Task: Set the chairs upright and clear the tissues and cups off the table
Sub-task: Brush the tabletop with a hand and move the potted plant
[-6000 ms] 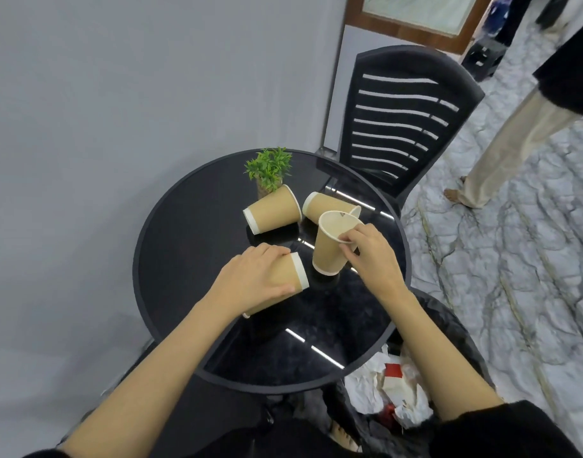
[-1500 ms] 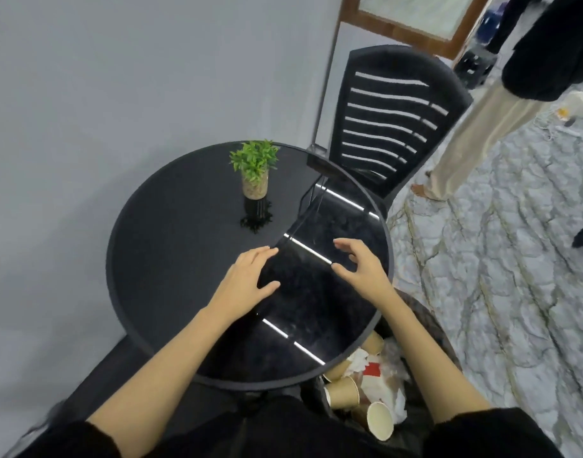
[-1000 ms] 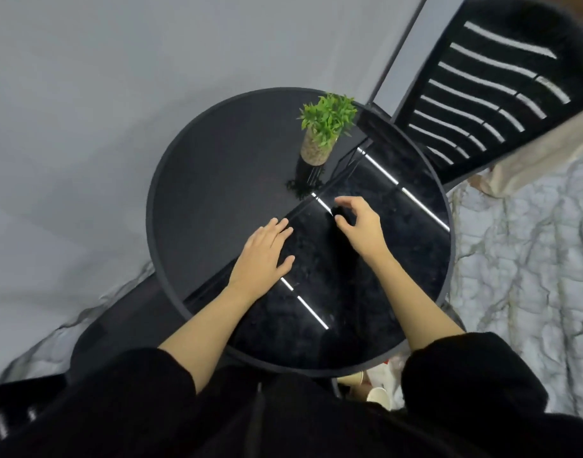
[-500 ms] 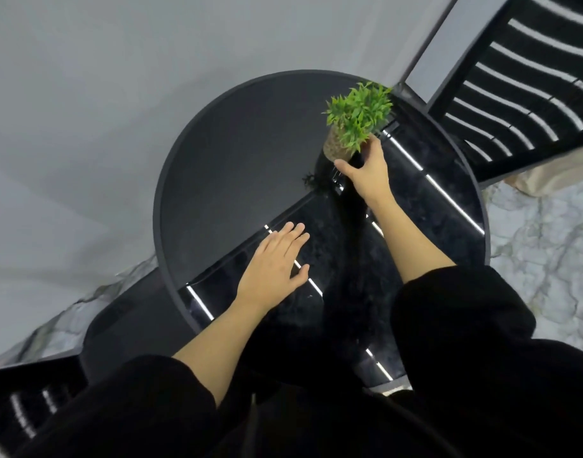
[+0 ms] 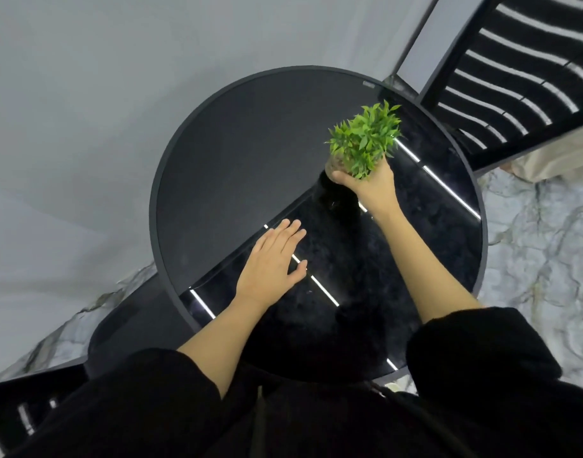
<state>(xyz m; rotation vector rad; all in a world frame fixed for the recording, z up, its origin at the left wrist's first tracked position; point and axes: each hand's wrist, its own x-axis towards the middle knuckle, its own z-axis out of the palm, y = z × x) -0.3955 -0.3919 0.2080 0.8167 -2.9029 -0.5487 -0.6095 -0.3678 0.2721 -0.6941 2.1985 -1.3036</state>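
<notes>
- The round black table (image 5: 237, 166) is seen from above, its glossy top reflecting bright light strips.
- No cup or tissue is seen on the tabletop; only the plant stands there.
- A small green plant (image 5: 364, 138) in a pale pot is placed on the far right part of the table.
- The pot is grasped by the right hand (image 5: 371, 186), the fingers being wrapped round its base from the near side; most of the pot is hidden by leaves and hand.
- Whether the pot is lifted or resting on the table cannot be told.
- The left hand (image 5: 272, 266) is held flat and released, palm down, fingers together and stretched forward, over the middle of the table; nothing is gripped by it.
- Whether the left palm is touching the glass cannot be told.
- Both forearms are bare, and black sleeves (image 5: 475, 352) are pushed up at the bottom of the view.
- A black slatted chair (image 5: 521, 77) is seen upright at the top right, just beyond the table's far edge.
- Part of a second dark chair (image 5: 15, 421) with pale slots is seen at the bottom left corner, next to a dark rounded shape beside the table; its posture cannot be judged.
- A grey wall (image 5: 85, 94) is seen on the left, and a marbled floor (image 5: 541, 259) on the right.
- A pale cloth-like shape (image 5: 554, 160) is visible at the right edge, below the chair; what it is cannot be told.
</notes>
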